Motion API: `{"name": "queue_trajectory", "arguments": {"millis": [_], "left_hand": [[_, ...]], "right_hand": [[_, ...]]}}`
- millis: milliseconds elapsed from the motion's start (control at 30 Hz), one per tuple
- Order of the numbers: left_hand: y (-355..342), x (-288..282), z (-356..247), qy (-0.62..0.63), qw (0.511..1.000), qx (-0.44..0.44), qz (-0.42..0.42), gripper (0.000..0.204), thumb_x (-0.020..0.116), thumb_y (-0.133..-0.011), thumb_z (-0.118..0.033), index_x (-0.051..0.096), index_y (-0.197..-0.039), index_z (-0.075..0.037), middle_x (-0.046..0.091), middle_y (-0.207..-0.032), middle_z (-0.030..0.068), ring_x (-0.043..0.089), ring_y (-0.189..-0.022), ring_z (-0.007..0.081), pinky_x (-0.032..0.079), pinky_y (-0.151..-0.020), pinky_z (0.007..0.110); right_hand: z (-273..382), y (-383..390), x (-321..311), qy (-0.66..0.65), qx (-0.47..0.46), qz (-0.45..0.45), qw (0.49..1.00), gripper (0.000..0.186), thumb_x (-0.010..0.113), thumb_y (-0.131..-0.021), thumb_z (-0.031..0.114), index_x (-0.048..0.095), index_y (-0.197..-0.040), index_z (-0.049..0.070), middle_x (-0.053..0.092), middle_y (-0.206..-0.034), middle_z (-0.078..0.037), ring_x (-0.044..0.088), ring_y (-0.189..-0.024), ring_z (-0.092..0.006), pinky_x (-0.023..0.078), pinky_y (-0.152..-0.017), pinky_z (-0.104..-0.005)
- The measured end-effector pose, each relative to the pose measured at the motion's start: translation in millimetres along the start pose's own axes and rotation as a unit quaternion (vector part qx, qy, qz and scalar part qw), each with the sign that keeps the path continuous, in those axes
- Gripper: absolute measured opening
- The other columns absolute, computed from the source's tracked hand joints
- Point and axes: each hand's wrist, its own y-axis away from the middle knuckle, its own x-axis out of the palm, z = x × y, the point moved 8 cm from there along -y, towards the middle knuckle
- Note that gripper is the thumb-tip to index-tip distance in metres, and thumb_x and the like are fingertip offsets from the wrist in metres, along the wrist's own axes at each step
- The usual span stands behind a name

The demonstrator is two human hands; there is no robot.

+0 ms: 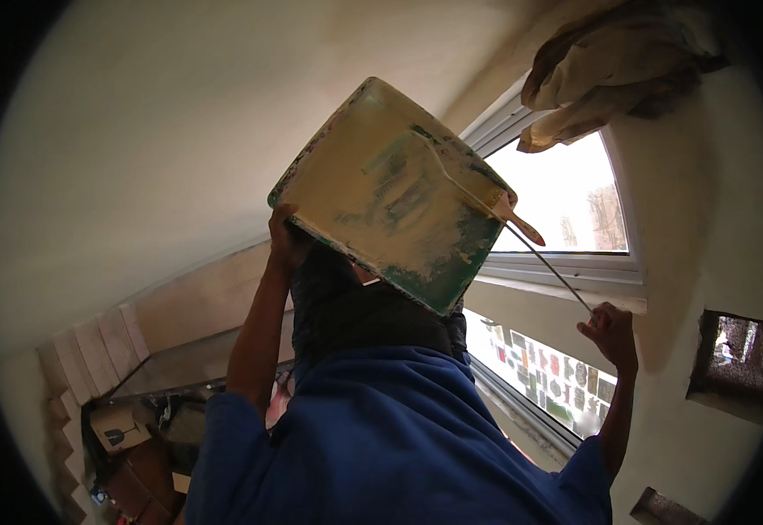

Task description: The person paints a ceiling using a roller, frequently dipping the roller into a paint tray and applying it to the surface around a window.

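- While the left forearm rises steeply from the lower left, its left hand grips the lower left edge of a paint tray close to one corner.
- Left fingers: partly seen at the rim, the others passing behind; whether spread or pressed together, cannot tell.
- Right hand: held well out to the right, forearm near upright, below and apart from the paint tray.
- Right fingers: curled together around the near end of a thin rod; the tips cannot be told singly.
- Paint tray: squarish, turned cornerwise, held up in front of the body at upper middle; cream coating over green, dark streaks mid-floor, green showing at the lowest corner.
- Thin rod: runs up and leftward from the right hand across the paint tray's right edge, bending over the floor; contact at its far end cannot be told.
- Brush: at the right-hand corner of the paint tray, reddish handle jutting outward.
- Wall: pale, broad, filling the upper left.
- Window: bright, pale-framed, behind the paint tray to the right; brown cloth bunched above.
- Lower pane: bright strip bearing rows of small coloured patches.
- Carton: lower left, dark printed mark, among piled goods.
- Blue shirt: wearer's, lower middle.
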Motion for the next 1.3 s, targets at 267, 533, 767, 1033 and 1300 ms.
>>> {"name": "queue_trajectory", "arguments": {"millis": [267,533,767,1033,1300], "left_hand": [[3.5,15.7,-2.4,-0.010,1.000,0.012,0.009,0.055,0.052,-0.077,-0.032,0.045,-0.122,-0.001,0.054,-0.110,0.0140,0.053,-0.102,0.0258,0.044,-0.090,0.040],[4.4,11.3,-0.5,-0.026,1.000,0.002,-0.004,0.062,0.052,-0.073,-0.035,0.043,-0.125,-0.002,0.052,-0.115,0.0151,0.051,-0.105,0.0282,0.042,-0.092,0.042],[5.5,10.4,-1.6,-0.025,1.000,0.003,-0.009,0.063,0.052,-0.073,-0.034,0.042,-0.126,0.000,0.051,-0.117,0.0162,0.051,-0.106,0.0292,0.042,-0.092,0.042],[3.1,11.3,0.2,-0.022,1.000,0.012,-0.009,0.065,0.053,-0.073,-0.033,0.041,-0.128,0.000,0.050,-0.118,0.0163,0.050,-0.108,0.0303,0.043,-0.092,0.044],[10.7,10.6,-6.5,-0.023,0.999,0.029,0.009,0.065,0.054,-0.074,-0.034,0.040,-0.129,-0.001,0.051,-0.119,0.0162,0.050,-0.109,0.0296,0.041,-0.094,0.043]], "right_hand": [[37.4,-42.9,3.9,0.021,-0.087,0.041,0.995,0.031,0.080,-0.064,0.019,0.057,-0.074,0.001,0.057,-0.058,-0.010,0.054,-0.051,-0.0172,0.046,-0.052,-0.0305],[44.9,-49.6,2.5,0.031,-0.084,0.050,0.995,0.031,0.079,-0.064,0.019,0.057,-0.075,0.001,0.057,-0.060,-0.010,0.055,-0.052,-0.0175,0.046,-0.053,-0.0304],[26.5,-33.1,-0.7,0.088,-0.121,0.016,0.989,0.030,0.078,-0.062,0.017,0.057,-0.076,0.002,0.057,-0.061,-0.011,0.056,-0.052,-0.0202,0.047,-0.055,-0.0302],[0.0,-15.9,-0.3,0.022,-0.040,0.028,0.999,0.030,0.078,-0.061,0.019,0.056,-0.076,0.004,0.058,-0.064,-0.011,0.059,-0.058,-0.0244,0.048,-0.058,-0.0327],[-2.0,1.4,-32.0,0.052,0.000,0.032,0.998,0.029,0.078,-0.061,0.019,0.058,-0.076,0.004,0.060,-0.066,-0.011,0.061,-0.060,-0.0261,0.049,-0.059,-0.0325]]}}
